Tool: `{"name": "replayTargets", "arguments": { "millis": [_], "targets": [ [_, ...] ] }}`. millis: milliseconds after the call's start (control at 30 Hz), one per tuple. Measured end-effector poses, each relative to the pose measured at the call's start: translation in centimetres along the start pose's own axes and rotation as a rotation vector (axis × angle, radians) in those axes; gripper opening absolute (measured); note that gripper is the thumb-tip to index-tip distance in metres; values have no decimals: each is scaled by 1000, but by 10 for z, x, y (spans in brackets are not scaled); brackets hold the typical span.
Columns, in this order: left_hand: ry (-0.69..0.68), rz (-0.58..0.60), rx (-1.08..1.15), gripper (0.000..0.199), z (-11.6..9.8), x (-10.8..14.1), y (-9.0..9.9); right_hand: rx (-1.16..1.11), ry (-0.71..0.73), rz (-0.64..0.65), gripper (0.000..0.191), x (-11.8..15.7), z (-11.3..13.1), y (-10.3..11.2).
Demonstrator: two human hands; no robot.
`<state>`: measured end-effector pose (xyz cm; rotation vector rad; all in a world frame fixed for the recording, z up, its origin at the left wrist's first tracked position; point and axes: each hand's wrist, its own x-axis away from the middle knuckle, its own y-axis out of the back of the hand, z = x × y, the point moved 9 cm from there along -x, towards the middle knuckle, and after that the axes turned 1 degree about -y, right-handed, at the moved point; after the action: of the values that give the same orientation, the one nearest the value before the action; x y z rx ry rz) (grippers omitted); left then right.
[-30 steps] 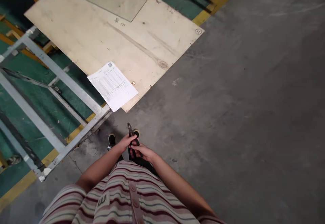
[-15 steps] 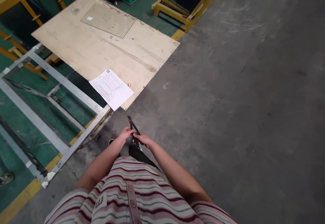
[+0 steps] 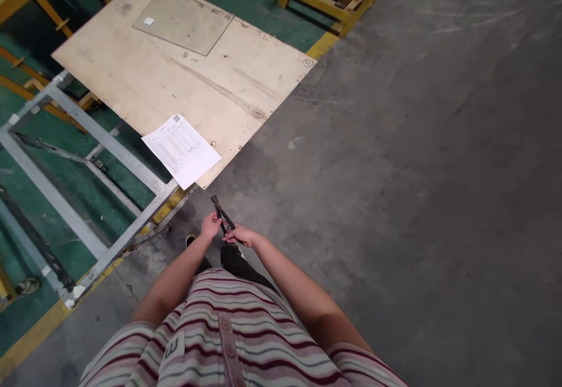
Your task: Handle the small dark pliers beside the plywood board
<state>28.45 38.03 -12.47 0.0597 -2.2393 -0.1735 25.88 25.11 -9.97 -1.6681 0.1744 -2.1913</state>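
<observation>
Both hands met at waist height: the left hand and right hand each gripped a handle of dark pliers, nose pointing forward. Beyond lay a printed sheet on a plywood table, with a metal frame to the left.

Showing even, soft daylight; casting faint shadows only beneath the plywood sheet; blurring slightly and bending lines toward the edges.
</observation>
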Motion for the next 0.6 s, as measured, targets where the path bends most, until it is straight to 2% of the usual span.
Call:
{"name": "replayTargets", "arguments": {
  "millis": [133, 300, 433, 600],
  "targets": [
    [-17, -73, 16, 11, -9, -17, -8, 54, -21, 30, 50, -20, 12, 19],
    [7, -85, 66, 7, -13, -34, -16, 132, -51, 59, 43, -35, 25, 34],
    [13, -92, 108, 7, -18, -38, -14, 183, -45, 51, 39, -36, 37, 37],
    [2, -58, 119, 5, -26, -36, -12, 241, -8, 18, 45, -27, 50, 34]
  ]
}}
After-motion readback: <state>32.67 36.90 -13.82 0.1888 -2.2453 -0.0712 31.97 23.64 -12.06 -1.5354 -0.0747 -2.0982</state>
